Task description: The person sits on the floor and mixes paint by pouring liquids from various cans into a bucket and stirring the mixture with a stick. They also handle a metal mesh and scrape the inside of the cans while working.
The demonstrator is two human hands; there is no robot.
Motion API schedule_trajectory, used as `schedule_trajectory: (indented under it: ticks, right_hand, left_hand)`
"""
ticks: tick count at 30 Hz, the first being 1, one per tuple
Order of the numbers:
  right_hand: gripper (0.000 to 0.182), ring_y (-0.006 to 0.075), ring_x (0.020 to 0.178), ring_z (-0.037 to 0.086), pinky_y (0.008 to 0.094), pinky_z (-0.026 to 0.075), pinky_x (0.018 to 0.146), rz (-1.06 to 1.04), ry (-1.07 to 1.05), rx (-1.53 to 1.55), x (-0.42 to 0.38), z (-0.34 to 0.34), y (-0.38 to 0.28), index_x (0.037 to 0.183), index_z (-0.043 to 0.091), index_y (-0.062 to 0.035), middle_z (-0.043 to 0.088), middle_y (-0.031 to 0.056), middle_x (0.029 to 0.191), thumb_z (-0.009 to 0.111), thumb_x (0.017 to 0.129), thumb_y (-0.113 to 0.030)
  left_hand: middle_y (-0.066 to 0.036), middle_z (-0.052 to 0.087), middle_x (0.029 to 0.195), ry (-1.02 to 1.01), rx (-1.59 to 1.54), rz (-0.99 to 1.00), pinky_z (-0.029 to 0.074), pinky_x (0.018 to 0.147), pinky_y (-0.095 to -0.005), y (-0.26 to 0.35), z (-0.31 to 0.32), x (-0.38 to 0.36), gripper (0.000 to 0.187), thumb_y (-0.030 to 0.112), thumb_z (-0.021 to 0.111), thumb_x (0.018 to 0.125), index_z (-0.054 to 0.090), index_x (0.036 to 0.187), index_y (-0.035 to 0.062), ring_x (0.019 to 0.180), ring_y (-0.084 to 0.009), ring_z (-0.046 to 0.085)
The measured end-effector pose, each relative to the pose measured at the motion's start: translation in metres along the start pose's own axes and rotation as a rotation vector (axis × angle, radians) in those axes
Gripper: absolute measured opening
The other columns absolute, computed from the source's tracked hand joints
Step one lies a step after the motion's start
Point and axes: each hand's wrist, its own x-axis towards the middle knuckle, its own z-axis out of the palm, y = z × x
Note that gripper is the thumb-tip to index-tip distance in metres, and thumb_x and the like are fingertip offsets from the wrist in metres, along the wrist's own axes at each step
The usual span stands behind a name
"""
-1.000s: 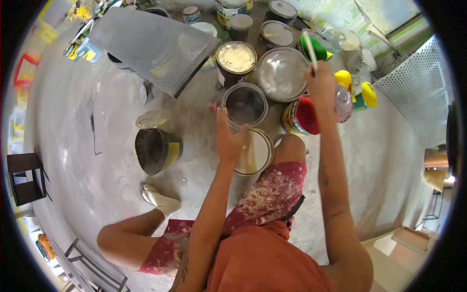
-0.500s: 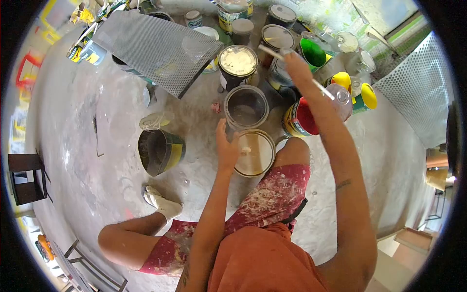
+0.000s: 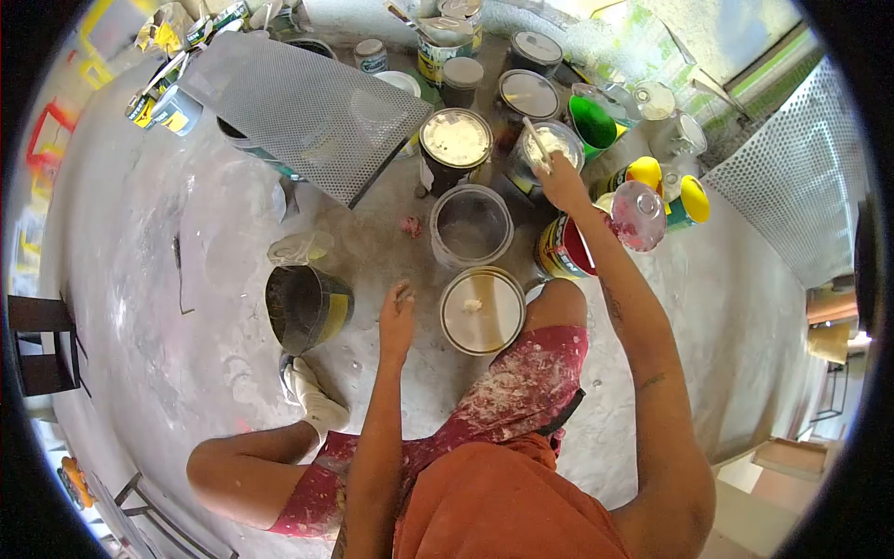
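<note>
I hold a pale stir stick (image 3: 535, 137) in my right hand (image 3: 563, 182), fingers clenched round its lower end, and its tip dips into an open can of whitish paint (image 3: 549, 149) that stands on the concrete floor (image 3: 186, 307) among the other cans. The stick leans up and to the left from my fist. I judge I am at the stirring step, working the paint in that can; the next move calls for keeping the stick low inside the rim and turning it evenly so nothing slops over onto the neighbours.

My left hand (image 3: 397, 321) hovers free above the floor, fingers loosely curled and grasping nothing, just left of a closed can with a cream lid (image 3: 481, 310) that sits against my knee. Beyond that lid stands an empty clear bucket (image 3: 470, 224), and behind it a dark can with a crusted white lid (image 3: 455, 140). To the right of my forearm lie a red can (image 3: 563, 250), a pink-smeared lid (image 3: 637, 214), yellow cans (image 3: 694, 198) and a green one (image 3: 592, 121). Farther left a dark can with a yellow label (image 3: 305, 306) lies tipped, and a perforated metal sheet (image 3: 307, 102) leans over more cans.
</note>
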Motion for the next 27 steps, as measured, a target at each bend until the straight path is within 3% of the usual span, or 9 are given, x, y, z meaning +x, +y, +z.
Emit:
schedule_trajectory:
  ticks: [3,6,9,10,14,17,22,24,27]
  right_hand:
    - [0.024,0.0466,0.092,0.060,0.0519,0.049,0.085,-0.145,0.036,0.040,0.032,0.014,-0.011,0.108,0.054,0.0020,0.059,0.0301,0.099,0.058,0.095,-0.018]
    - [0.027,0.0453,0.101,0.060,0.0495,0.052,0.085,-0.148,-0.279,-0.228,0.062,0.024,-0.033,0.117,0.055,0.0013,0.057,0.0259,0.105,0.056,0.094,-0.011]
    - [0.034,0.0440,0.104,0.060,0.0503,0.053,0.085,-0.296,-0.270,-0.319,0.092,0.032,-0.063,0.124,0.056,-0.0026,0.055,0.0251,0.115,0.059,0.091,-0.009]
    - [0.040,0.0421,0.111,0.059,0.0508,0.052,0.088,-0.256,-0.364,-0.337,0.103,0.036,-0.071,0.130,0.056,-0.0073,0.052,0.0242,0.122,0.060,0.091,-0.009]
    - [0.042,0.0384,0.122,0.054,0.0520,0.049,0.095,-0.435,-0.454,-0.492,0.122,0.049,-0.082,0.135,0.056,-0.0088,0.053,0.0196,0.125,0.060,0.093,-0.013]
    - [0.042,0.0377,0.118,0.056,0.0528,0.049,0.094,-0.521,-0.412,-0.497,0.119,0.053,-0.075,0.135,0.056,-0.0089,0.053,0.0181,0.124,0.060,0.094,-0.016]
    - [0.039,0.0380,0.123,0.053,0.0499,0.049,0.095,-0.357,-0.409,-0.450,0.102,0.049,-0.072,0.133,0.058,-0.0084,0.051,0.0184,0.135,0.059,0.095,-0.016]
    - [0.034,0.0392,0.116,0.058,0.0466,0.050,0.093,-0.389,-0.039,-0.228,0.077,0.049,-0.079,0.127,0.062,-0.0064,0.059,0.0197,0.127,0.058,0.095,-0.014]
    - [0.028,0.0330,0.103,0.065,0.0433,0.052,0.090,-0.141,-0.139,0.076,0.022,0.046,-0.077,0.121,0.066,-0.0034,0.067,0.0174,0.113,0.055,0.098,-0.015]
  left_hand:
    - [-0.011,0.059,0.134,-0.005,0.008,-0.016,0.043,0.105,-0.0341,-0.003,0.004,-0.002,0.041,0.012,0.058,0.098,0.054,0.137,0.0022,0.120,-0.0223,0.059]
    - [-0.011,0.062,0.129,-0.063,0.097,0.005,0.045,0.101,-0.0337,0.001,0.009,-0.007,0.037,0.012,0.058,0.098,0.058,0.134,0.0015,0.116,-0.0216,0.061]
    - [-0.012,0.064,0.127,-0.060,0.137,-0.028,0.047,0.099,-0.0318,-0.006,0.006,-0.010,0.035,0.012,0.057,0.099,0.060,0.133,0.0016,0.113,-0.0187,0.063]
    - [-0.012,0.065,0.125,-0.043,0.019,-0.007,0.048,0.098,-0.0317,-0.010,0.005,-0.010,0.034,0.012,0.057,0.099,0.060,0.132,0.0017,0.111,-0.0185,0.064]
    - [-0.012,0.066,0.123,-0.005,-0.051,-0.004,0.050,0.097,-0.0328,-0.008,-0.005,-0.013,0.033,0.014,0.056,0.101,0.060,0.130,-0.0006,0.107,-0.0216,0.067]
    - [-0.013,0.066,0.123,0.003,-0.067,-0.011,0.050,0.097,-0.0330,0.000,-0.007,-0.018,0.032,0.014,0.055,0.101,0.060,0.129,-0.0012,0.107,-0.0219,0.067]
    - [-0.012,0.067,0.122,-0.022,0.009,0.028,0.050,0.095,-0.0330,-0.008,-0.004,-0.018,0.032,0.015,0.056,0.102,0.061,0.129,-0.0010,0.105,-0.0212,0.068]
    - [-0.012,0.068,0.121,-0.032,0.025,0.040,0.050,0.094,-0.0325,-0.010,-0.006,-0.018,0.032,0.016,0.056,0.101,0.061,0.129,-0.0003,0.104,-0.0205,0.068]
    - [-0.011,0.069,0.118,-0.074,0.124,0.058,0.050,0.093,-0.0321,0.002,-0.008,-0.008,0.033,0.015,0.058,0.100,0.061,0.130,0.0018,0.105,-0.0198,0.068]
